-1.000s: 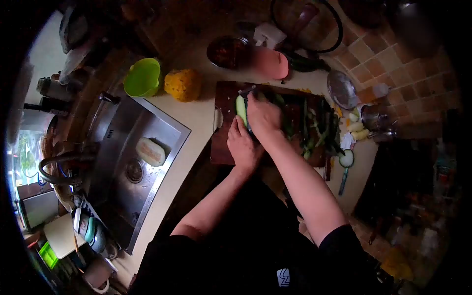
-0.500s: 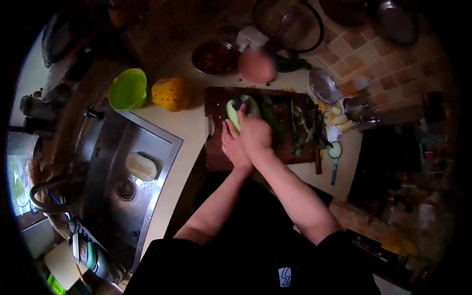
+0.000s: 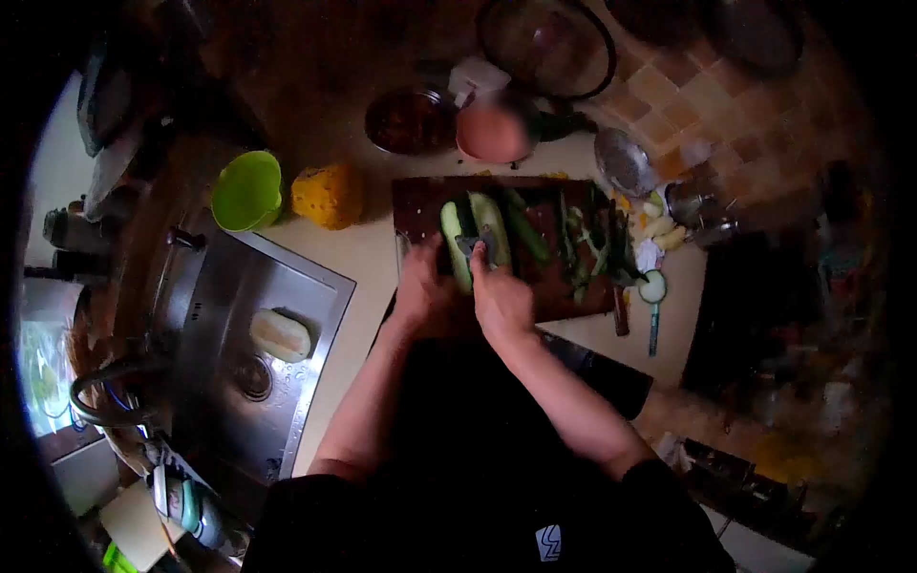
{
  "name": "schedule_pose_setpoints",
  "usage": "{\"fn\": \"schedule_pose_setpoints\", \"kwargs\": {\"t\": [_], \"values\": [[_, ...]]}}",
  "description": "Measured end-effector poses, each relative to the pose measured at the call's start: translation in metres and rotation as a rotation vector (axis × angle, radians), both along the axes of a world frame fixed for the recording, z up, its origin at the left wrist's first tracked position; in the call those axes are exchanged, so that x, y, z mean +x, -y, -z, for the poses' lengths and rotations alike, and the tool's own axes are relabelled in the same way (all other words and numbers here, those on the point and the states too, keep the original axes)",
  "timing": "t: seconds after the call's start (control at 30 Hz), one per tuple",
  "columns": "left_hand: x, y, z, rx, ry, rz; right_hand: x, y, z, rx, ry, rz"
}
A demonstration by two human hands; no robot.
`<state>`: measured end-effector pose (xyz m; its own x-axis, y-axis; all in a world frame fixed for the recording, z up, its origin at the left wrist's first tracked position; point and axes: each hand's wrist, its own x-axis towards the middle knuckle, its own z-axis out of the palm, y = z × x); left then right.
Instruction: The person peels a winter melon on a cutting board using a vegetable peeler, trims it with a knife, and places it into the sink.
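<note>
On the dark cutting board point(image 3: 564, 301) lies a green squash point(image 3: 456, 263) showing pale stretches on both sides of a dark green strip. My right hand point(image 3: 503, 304) is closed around a small dark tool point(image 3: 470, 243) shaped like a peeler, its index finger extended along it. The tool's head rests against the squash's dark strip. At the squash's left side, my left hand point(image 3: 417, 289) is slightly blurred, fingers stretched out and holding nothing visible. A long green piece point(image 3: 527, 229) and several dark green peel strips point(image 3: 597, 244) lie to the right on the board.
Left is a sink point(image 3: 315, 304) containing a pale peeled vegetable point(image 3: 281, 335). A green bowl point(image 3: 246, 191) and an orange squash point(image 3: 328, 196) stand behind it. A pink bowl point(image 3: 492, 137) and a dark bowl point(image 3: 411, 122) stand beyond the board. A long-handled round tool point(image 3: 652, 289) lies right.
My left hand has come off the squash and moved left, apart from my right hand. My right hand has drawn the dark tool toward me, exposing more of the squash.
</note>
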<state>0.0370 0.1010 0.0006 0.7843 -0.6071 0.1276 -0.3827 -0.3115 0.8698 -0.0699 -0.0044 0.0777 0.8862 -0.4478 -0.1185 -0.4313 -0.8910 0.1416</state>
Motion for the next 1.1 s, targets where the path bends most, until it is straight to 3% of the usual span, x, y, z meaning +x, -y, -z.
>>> {"fn": "schedule_pose_setpoints", "kwargs": {"t": [0.03,0.1,0.17,0.27,0.37,0.43,0.5,0.57,0.67,0.77,0.83,0.9,0.97,1.1], "values": [[0.021,0.005,-0.006,-0.142,-0.165,-0.006,0.0,-0.003,0.001,-0.001,0.006,0.005],[0.052,0.036,-0.038,-0.197,-0.044,-0.144,0.001,-0.003,0.007,0.023,0.043,0.026],[0.067,0.079,-0.066,-0.207,0.122,-0.095,-0.001,-0.002,0.019,0.076,0.092,0.066],[0.071,0.13,-0.084,0.19,0.23,0.195,0.003,-0.007,0.014,-0.063,0.028,0.06],[0.089,0.157,0.01,0.289,0.684,0.487,0.002,-0.01,0.005,-0.123,0.094,0.079],[0.091,0.152,-0.009,0.348,0.702,0.48,0.005,-0.005,0.027,-0.074,0.278,0.045],[0.075,0.149,-0.009,0.387,0.683,0.491,-0.011,-0.011,0.038,-0.025,0.271,0.072],[0.083,0.153,-0.009,0.416,0.693,0.477,-0.007,-0.014,-0.004,0.016,0.145,0.126],[0.091,0.153,-0.012,0.503,0.654,0.602,-0.035,-0.014,0.001,-0.115,0.152,0.009],[0.076,0.152,-0.03,0.437,0.545,0.462,-0.048,-0.01,0.006,-0.049,0.08,-0.013],[0.081,0.15,-0.025,0.463,0.624,0.495,-0.071,-0.011,0.037,0.045,0.357,-0.072],[0.08,0.149,-0.024,0.477,0.679,0.525,-0.106,-0.018,0.062,0.161,0.37,-0.046],[0.078,0.15,-0.03,0.482,0.724,0.555,-0.143,-0.027,0.073,0.291,0.131,0.068],[0.077,0.148,-0.015,0.502,0.558,0.477,-0.187,-0.009,0.067,0.389,0.43,0.154]]}}
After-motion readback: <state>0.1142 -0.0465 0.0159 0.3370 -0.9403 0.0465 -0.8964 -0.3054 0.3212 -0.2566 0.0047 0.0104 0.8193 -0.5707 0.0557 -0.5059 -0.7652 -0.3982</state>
